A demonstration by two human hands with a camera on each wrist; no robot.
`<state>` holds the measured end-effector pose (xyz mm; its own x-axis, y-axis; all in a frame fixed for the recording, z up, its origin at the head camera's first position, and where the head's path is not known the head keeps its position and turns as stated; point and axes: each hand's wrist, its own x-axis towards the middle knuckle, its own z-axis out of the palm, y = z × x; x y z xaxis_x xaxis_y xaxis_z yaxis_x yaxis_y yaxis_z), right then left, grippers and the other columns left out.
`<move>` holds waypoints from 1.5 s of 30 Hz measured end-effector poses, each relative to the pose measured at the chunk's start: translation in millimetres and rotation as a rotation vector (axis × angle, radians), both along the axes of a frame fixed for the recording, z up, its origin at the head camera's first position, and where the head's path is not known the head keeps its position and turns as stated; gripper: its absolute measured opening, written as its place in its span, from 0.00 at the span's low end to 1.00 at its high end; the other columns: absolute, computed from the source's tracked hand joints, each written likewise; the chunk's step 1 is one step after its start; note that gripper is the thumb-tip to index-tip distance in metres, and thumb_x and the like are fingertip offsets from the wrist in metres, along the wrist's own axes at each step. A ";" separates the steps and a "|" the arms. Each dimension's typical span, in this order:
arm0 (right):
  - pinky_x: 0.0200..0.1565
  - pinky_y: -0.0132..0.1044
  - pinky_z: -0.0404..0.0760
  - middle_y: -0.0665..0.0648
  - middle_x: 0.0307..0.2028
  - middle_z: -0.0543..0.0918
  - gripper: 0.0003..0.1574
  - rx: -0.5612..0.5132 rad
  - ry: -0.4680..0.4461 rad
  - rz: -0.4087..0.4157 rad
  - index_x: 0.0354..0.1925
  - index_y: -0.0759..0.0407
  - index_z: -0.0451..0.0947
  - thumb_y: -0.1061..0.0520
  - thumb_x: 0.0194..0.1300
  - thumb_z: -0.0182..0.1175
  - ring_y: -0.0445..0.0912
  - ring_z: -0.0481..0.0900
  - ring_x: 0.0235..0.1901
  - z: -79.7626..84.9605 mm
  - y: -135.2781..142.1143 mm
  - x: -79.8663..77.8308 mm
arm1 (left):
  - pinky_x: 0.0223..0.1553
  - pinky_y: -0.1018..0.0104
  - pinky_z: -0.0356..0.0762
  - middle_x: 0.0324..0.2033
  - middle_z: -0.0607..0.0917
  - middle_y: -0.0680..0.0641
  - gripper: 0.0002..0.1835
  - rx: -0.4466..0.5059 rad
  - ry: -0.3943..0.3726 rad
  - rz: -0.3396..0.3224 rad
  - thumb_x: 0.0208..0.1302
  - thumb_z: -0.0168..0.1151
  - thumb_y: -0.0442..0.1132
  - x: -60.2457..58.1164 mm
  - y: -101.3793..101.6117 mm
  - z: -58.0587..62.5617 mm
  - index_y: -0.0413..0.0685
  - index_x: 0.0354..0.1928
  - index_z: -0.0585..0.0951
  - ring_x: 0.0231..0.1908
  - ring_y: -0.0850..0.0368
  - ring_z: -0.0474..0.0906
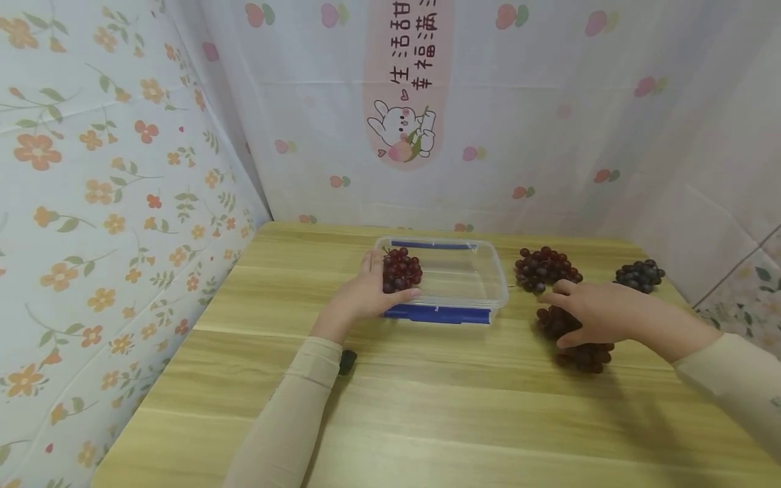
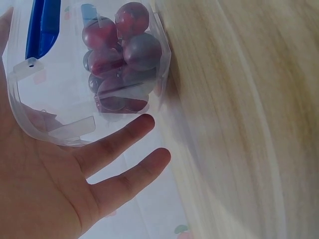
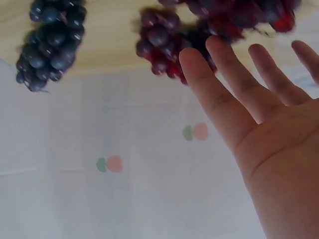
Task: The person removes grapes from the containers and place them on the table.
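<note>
A clear plastic container [image 1: 454, 278] with blue side clips stands at the back middle of the table, a bunch of red grapes [image 1: 401, 270] inside its left end. My left hand [image 1: 360, 295] rests against that end, thumb over the front rim; in the left wrist view two straight fingers [image 2: 129, 181] spread beside the container's corner. My right hand [image 1: 601, 312] hovers over a bunch of dark red grapes [image 1: 588, 359], partly covering it, with fingers extended. Palm and straight fingers show in the right wrist view, grapes [image 3: 239, 12] beyond the fingertips.
Behind the right hand lies another red grape bunch [image 1: 546, 266]. Farther right is a bunch of black grapes [image 1: 639, 274]. A small dark object [image 1: 347, 362] sits by the left forearm. Printed cloth [image 1: 525, 122] hangs behind the wooden table [image 1: 427, 407].
</note>
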<state>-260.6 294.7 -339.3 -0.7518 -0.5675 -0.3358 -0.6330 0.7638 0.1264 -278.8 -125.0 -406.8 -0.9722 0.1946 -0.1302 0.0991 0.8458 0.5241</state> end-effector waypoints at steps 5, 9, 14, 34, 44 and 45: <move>0.37 0.46 0.87 0.65 0.60 0.79 0.44 -0.014 0.043 0.039 0.67 0.57 0.78 0.33 0.64 0.73 0.53 0.87 0.44 12.4 -10.3 -2.7 | 0.48 0.47 0.87 0.87 0.30 0.44 0.73 0.006 -0.002 -0.004 0.58 0.55 0.87 0.1 2.8 0.6 0.52 0.86 0.30 0.64 0.34 0.82; 0.44 0.51 0.88 0.61 0.57 0.81 0.36 -0.019 0.080 0.070 0.61 0.56 0.81 0.37 0.65 0.74 0.54 0.86 0.46 23.7 -26.6 -4.1 | 0.53 0.44 0.87 0.87 0.31 0.44 0.72 0.023 0.003 0.012 0.59 0.58 0.84 2.1 4.1 2.1 0.52 0.87 0.31 0.66 0.33 0.80; 0.40 0.47 0.85 0.57 0.50 0.81 0.22 -0.035 0.095 0.093 0.48 0.53 0.83 0.41 0.66 0.74 0.50 0.81 0.42 42.5 -58.2 -10.8 | 0.56 0.42 0.86 0.87 0.31 0.44 0.73 0.024 -0.001 0.014 0.59 0.57 0.85 2.2 2.0 2.9 0.52 0.87 0.30 0.68 0.32 0.78; 0.74 0.57 0.74 0.63 0.78 0.70 0.39 -0.021 -0.032 0.168 0.77 0.51 0.72 0.49 0.73 0.71 0.60 0.71 0.76 27.9 -220.0 -69.2 | 0.66 0.36 0.79 0.87 0.29 0.43 0.74 0.071 -0.024 -0.003 0.57 0.57 0.86 3.7 -3.2 3.3 0.53 0.86 0.28 0.76 0.29 0.68; 0.77 0.58 0.69 0.58 0.85 0.56 0.52 -0.038 -0.113 0.238 0.84 0.40 0.59 0.47 0.71 0.72 0.59 0.61 0.82 1.1 -246.0 -83.6 | 0.70 0.37 0.75 0.86 0.27 0.46 0.73 0.050 -0.026 -0.024 0.58 0.56 0.86 2.1 -3.6 3.5 0.53 0.86 0.28 0.79 0.32 0.64; 0.78 0.58 0.66 0.57 0.85 0.57 0.51 -0.035 -0.119 0.247 0.84 0.41 0.59 0.46 0.72 0.71 0.59 0.60 0.83 -0.4 -247.7 -84.2 | 0.70 0.37 0.75 0.86 0.27 0.46 0.73 0.047 -0.026 -0.024 0.58 0.56 0.86 1.7 -3.5 3.1 0.54 0.86 0.28 0.79 0.32 0.64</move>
<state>-344.8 47.0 -339.7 -0.5460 -0.7413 -0.3904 -0.8091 0.5874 0.0160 -277.0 -128.5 -403.8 -0.9635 0.2244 -0.1459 0.1048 0.8177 0.5660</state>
